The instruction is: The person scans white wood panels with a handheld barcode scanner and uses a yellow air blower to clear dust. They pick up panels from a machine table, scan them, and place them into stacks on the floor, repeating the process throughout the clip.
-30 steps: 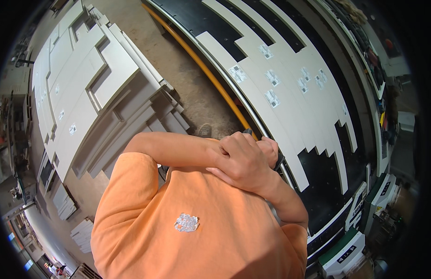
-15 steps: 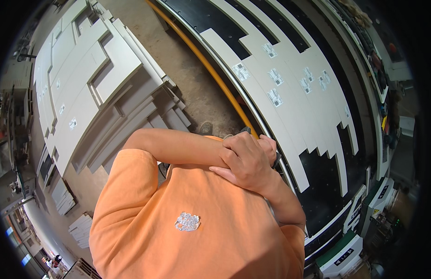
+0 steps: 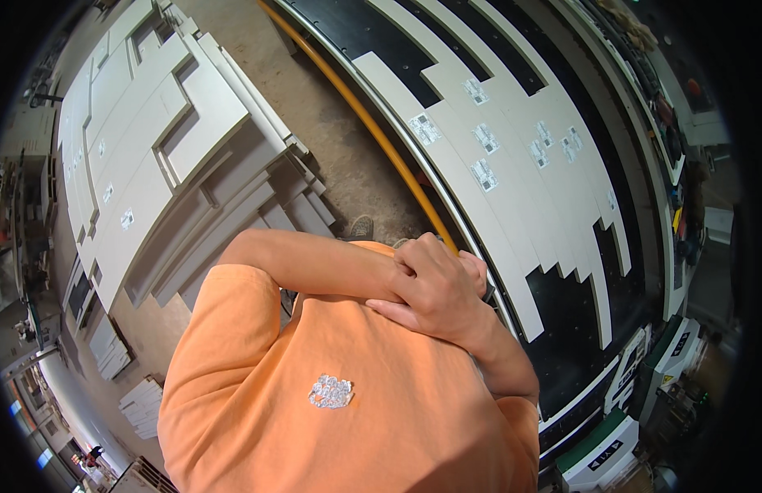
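Note:
My left forearm (image 3: 331, 264) lies across my waist, over my orange shirt. My right hand (image 3: 437, 283) rests on top of its wrist, with curled fingers and the thumb underneath. My left hand (image 3: 473, 267) shows only in part beyond the right one, so the pose of its fingers is hidden. Something dark sits beside it, too covered to name. Nearest to both hands is the metal edge of a black machine bed (image 3: 566, 304), on which long off-white cut panels (image 3: 512, 205) lie. Several printed labels (image 3: 483, 138) are stuck on these panels.
To the left stands a stepped stack of off-white panels (image 3: 225, 90), some notched. A yellow rail (image 3: 372, 123) runs along the machine bed beside the concrete floor (image 3: 340, 164). Green-and-white machine housings (image 3: 603, 452) stand at lower right. More pieces (image 3: 142, 407) lie at lower left.
My crossed arms keep their pose, with only a very slight shift of the hands and view. The panels and labels stay in place.

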`<state>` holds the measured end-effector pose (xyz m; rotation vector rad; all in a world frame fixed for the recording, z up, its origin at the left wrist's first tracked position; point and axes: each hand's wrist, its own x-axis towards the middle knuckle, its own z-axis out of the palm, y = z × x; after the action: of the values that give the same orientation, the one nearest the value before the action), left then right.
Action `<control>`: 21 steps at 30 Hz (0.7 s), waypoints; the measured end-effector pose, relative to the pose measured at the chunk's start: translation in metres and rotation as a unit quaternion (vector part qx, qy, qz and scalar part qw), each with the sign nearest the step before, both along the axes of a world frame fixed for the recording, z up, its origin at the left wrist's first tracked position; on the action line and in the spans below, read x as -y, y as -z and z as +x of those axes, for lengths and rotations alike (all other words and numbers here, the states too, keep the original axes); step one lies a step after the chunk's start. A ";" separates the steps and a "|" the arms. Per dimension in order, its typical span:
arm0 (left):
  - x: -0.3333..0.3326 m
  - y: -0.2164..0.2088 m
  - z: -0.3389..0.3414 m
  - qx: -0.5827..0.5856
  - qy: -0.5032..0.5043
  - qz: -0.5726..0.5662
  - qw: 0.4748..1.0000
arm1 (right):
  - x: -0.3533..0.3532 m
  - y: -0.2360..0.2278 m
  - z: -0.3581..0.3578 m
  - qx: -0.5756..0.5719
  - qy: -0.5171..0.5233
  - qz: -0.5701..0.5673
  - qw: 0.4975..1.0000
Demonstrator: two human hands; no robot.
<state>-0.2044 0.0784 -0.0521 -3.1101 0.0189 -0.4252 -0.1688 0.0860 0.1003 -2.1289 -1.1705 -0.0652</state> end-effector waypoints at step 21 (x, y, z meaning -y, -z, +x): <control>-0.033 -0.007 0.012 0.023 0.172 -0.006 0.985 | 0.006 -0.002 0.010 -0.114 -0.016 0.071 0.991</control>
<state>-0.1928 0.1115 -0.0450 -3.1084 0.5606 -0.5004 -0.1585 0.0800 0.1021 -1.9351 -1.0328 0.1037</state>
